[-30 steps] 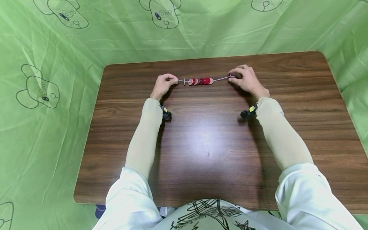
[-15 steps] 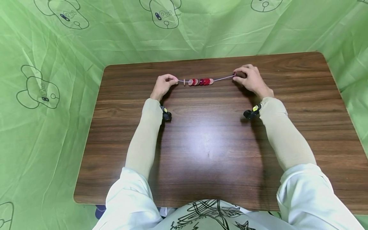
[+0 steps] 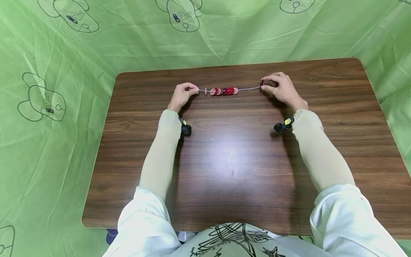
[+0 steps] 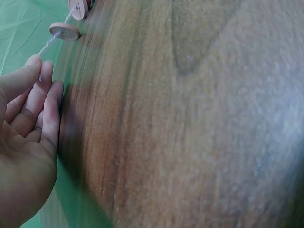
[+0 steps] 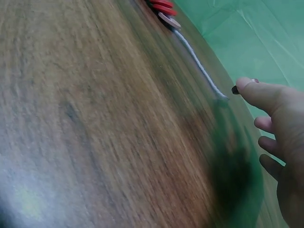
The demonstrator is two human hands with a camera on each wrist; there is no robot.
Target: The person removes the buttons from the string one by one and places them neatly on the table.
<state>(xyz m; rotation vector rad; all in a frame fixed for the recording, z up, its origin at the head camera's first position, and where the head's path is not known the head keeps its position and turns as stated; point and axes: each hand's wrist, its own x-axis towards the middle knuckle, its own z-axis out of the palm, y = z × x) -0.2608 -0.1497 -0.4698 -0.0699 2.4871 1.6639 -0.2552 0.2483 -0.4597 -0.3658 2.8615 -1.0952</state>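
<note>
Here's the left hand (image 3: 181, 96), thumb and forefinger pinching one end of a twisted, pale string (image 5: 198, 62) at the far side of the brown wood-grain table (image 3: 231, 142). Just beside those fingertips, a pale pink button (image 4: 64, 31) sits threaded alone, standing on edge in the head view. A small gap, and then comes the main row of buttons (image 3: 224, 91), pinks, reds and darker ones overlapping along the string between the two hands. Over to the right hand (image 3: 284, 91), and it's gripping a dark red button (image 3: 262, 83) between thumb and fingertip, with the string's tail reaching close by; the right wrist view shows that tip on the tabletop, apart from the button. Printed green cloth (image 3: 224, 43) hangs behind it all.
</note>
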